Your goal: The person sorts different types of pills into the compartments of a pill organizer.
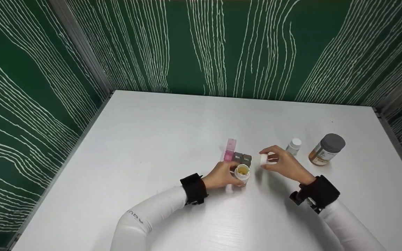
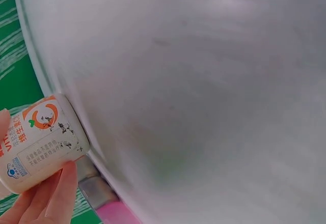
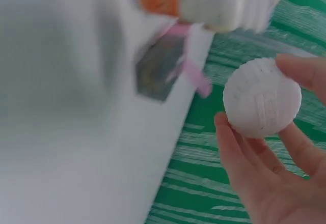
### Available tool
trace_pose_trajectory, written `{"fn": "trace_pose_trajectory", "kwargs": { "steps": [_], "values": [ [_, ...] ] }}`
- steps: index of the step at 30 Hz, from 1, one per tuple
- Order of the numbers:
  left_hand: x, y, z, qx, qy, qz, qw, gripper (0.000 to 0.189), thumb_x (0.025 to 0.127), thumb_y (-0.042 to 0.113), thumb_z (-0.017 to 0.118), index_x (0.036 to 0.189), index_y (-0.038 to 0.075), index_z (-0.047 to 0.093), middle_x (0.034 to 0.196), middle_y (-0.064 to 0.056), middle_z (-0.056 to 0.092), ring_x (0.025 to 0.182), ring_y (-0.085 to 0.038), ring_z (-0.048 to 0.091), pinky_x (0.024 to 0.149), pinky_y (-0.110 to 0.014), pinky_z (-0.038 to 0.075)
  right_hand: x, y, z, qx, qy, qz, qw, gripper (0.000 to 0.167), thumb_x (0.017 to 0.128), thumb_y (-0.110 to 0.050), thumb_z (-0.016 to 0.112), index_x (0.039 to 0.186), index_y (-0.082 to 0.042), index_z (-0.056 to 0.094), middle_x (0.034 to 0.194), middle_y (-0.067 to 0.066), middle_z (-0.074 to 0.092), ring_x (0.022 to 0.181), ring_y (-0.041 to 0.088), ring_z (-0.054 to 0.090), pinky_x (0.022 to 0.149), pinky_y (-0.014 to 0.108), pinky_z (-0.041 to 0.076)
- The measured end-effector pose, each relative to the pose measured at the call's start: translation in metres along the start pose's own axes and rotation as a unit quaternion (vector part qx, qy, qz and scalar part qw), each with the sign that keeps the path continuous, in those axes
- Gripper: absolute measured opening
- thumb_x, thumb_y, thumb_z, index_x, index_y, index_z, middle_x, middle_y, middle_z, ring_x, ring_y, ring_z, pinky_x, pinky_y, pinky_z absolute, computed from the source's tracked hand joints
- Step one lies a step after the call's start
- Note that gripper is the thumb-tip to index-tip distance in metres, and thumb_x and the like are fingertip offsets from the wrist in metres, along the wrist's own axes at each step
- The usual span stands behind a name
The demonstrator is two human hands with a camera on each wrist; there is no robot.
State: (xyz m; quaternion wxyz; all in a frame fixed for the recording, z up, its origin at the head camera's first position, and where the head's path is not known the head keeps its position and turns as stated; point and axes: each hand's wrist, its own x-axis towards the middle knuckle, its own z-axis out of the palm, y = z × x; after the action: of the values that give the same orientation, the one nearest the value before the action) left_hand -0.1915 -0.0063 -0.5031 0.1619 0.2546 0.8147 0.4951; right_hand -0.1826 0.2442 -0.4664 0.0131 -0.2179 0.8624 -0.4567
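Note:
My left hand (image 1: 222, 176) grips a white pill bottle (image 1: 243, 176) whose mouth is uncovered, with yellowish contents showing inside. In the left wrist view the bottle (image 2: 46, 142) has an orange-and-white label. A white ridged cap (image 3: 262, 98) is pinched between the thumb and fingers of my right hand (image 1: 284, 164), held apart from the bottle to its right. Just behind the bottle lies a pill organizer (image 1: 243, 158) with grey lids and a pink section whose lid (image 1: 231, 143) stands up. The left hand and bottle hide part of the organizer.
Behind the right hand stands a small white-capped bottle (image 1: 293, 146), partly hidden by that hand. Farther right is a larger amber jar (image 1: 326, 150) with a dark grey lid. The white table (image 1: 152, 125) meets green, white-lined walls (image 1: 183, 48) at its back and left.

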Motion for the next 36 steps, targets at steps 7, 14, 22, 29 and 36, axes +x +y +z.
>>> {"fn": "trace_pose_trajectory", "kwargs": {
  "steps": [7, 14, 22, 29, 36],
  "values": [
    [0.000, -0.001, 0.000, -0.008, -0.002, 0.007, 0.9999, 0.045, 0.078, -0.006, 0.089, 0.118, -0.012, 0.070, 0.114, -0.023, 0.075, 0.107, -0.027, 0.073, 0.093, -0.020, 0.054, -0.007, 0.037, -0.009, -0.052, 0.041, 0.055, 0.9963, 0.033, 0.080, 0.019, 0.076, 0.107, 0.020, 0.057, 0.111, 0.037, 0.062, 0.107, 0.060, 0.065, 0.093, 0.060, 0.057],
    [0.000, 0.001, -0.001, -0.001, 0.001, 0.009, 1.0000, 0.046, 0.077, -0.005, 0.089, 0.118, -0.013, 0.070, 0.114, -0.024, 0.075, 0.108, -0.032, 0.072, 0.093, -0.020, 0.053, -0.010, 0.050, -0.022, -0.085, 0.010, 0.109, 0.9904, 0.040, 0.082, 0.014, 0.075, 0.115, 0.023, 0.055, 0.117, 0.042, 0.060, 0.113, 0.062, 0.061, 0.095, 0.064, 0.054],
    [0.000, 0.001, 0.000, -0.006, 0.001, 0.001, 1.0000, 0.046, 0.077, -0.006, 0.089, 0.118, -0.013, 0.070, 0.115, -0.024, 0.075, 0.109, -0.034, 0.072, 0.094, -0.023, 0.055, -0.011, 0.052, -0.031, -0.124, 0.012, 0.109, 0.9861, 0.047, 0.076, 0.012, 0.075, 0.115, 0.030, 0.056, 0.112, 0.044, 0.059, 0.098, 0.051, 0.061, 0.086, 0.053, 0.054],
    [0.000, 0.000, 0.000, -0.002, 0.000, -0.007, 1.0000, 0.047, 0.077, -0.005, 0.090, 0.119, -0.011, 0.070, 0.115, -0.022, 0.075, 0.108, -0.029, 0.073, 0.093, -0.022, 0.055, -0.015, 0.053, -0.031, -0.065, 0.017, 0.138, 0.9882, 0.049, 0.084, 0.011, 0.074, 0.123, 0.032, 0.053, 0.130, 0.052, 0.049, 0.118, 0.067, 0.057, 0.097, 0.061, 0.055],
    [0.001, 0.001, 0.000, -0.007, 0.001, -0.007, 1.0000, 0.046, 0.077, -0.007, 0.089, 0.119, -0.012, 0.070, 0.114, -0.023, 0.075, 0.108, -0.033, 0.073, 0.092, -0.022, 0.056, -0.014, 0.058, -0.035, -0.096, -0.015, 0.138, 0.9856, 0.052, 0.083, 0.011, 0.076, 0.124, 0.032, 0.051, 0.128, 0.052, 0.050, 0.120, 0.067, 0.053, 0.103, 0.069, 0.046]
  ]
}}
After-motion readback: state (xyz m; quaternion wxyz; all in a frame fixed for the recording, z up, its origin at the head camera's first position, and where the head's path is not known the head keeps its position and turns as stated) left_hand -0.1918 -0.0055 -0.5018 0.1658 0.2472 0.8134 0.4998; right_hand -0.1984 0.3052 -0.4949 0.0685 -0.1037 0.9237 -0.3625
